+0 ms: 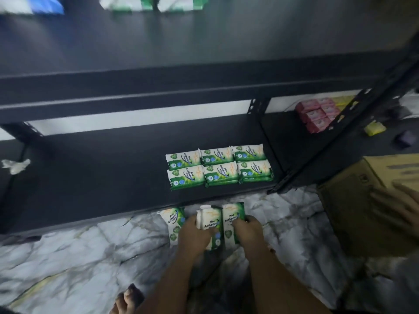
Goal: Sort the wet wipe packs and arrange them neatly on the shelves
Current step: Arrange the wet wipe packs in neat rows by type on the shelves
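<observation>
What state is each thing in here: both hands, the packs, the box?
left hand: grips held green packs.
right hand: grips the rightmost held pack.
held green packs: three, side by side, not yet shelved.
shelved green packs: flat, two rows of three on the bottom shelf.
pink packs: stacked on the neighbouring shelf.
cardboard box: on the floor; open or closed unclear.

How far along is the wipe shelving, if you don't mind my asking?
Done: green packs sit in two neat rows of three on the bottom shelf. In hand: left hand and right hand grip further packs before it. Left: shelving those.
</observation>
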Demonstrator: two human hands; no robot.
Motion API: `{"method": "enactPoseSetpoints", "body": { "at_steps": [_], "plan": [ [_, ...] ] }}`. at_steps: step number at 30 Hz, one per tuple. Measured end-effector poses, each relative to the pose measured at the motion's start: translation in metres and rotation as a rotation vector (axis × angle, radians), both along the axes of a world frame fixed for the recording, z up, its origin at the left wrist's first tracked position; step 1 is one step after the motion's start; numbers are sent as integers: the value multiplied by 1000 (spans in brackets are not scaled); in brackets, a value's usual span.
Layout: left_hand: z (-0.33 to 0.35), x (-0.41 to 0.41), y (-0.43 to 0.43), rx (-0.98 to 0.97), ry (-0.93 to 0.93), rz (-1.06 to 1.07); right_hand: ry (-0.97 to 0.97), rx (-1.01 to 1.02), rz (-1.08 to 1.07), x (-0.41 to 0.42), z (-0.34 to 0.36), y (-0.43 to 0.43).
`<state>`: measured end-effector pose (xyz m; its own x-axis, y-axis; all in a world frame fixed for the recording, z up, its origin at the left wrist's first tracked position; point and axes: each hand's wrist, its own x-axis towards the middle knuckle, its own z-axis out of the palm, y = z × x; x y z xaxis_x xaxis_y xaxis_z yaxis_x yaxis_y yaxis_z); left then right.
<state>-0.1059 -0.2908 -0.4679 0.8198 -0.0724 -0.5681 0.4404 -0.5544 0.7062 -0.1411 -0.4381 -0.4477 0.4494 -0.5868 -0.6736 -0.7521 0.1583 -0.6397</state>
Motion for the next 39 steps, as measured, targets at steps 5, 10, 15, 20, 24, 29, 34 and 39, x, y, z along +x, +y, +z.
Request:
{"method": "enactPoseSetpoints", "body": {
  "at_steps": [5,10,15,20,24,29,34,39],
  "plan": [
    [63,-4,25,-110,-108,8,-138,27,23,-6,70,13],
    [158,-11,37,-288,-222,-8,-340,26,-26,-16,155,25],
    [261,-17,39,-487,-369,-85,-585,-7,-44,-26,256,33],
    [348,-8,28,-498,-534,-81,-782,-88,16,-23,338,16],
    [401,14,9,-480,-653,-32,-899,-137,23,2,383,-5],
    [429,68,-20,-446,-648,1,-935,-176,13,44,406,-31],
    [430,108,-46,-328,-709,-11,-917,-217,-4,84,404,-47],
    [416,126,-57,28,-793,-76,-731,-573,157,103,385,-52]
  ]
}}
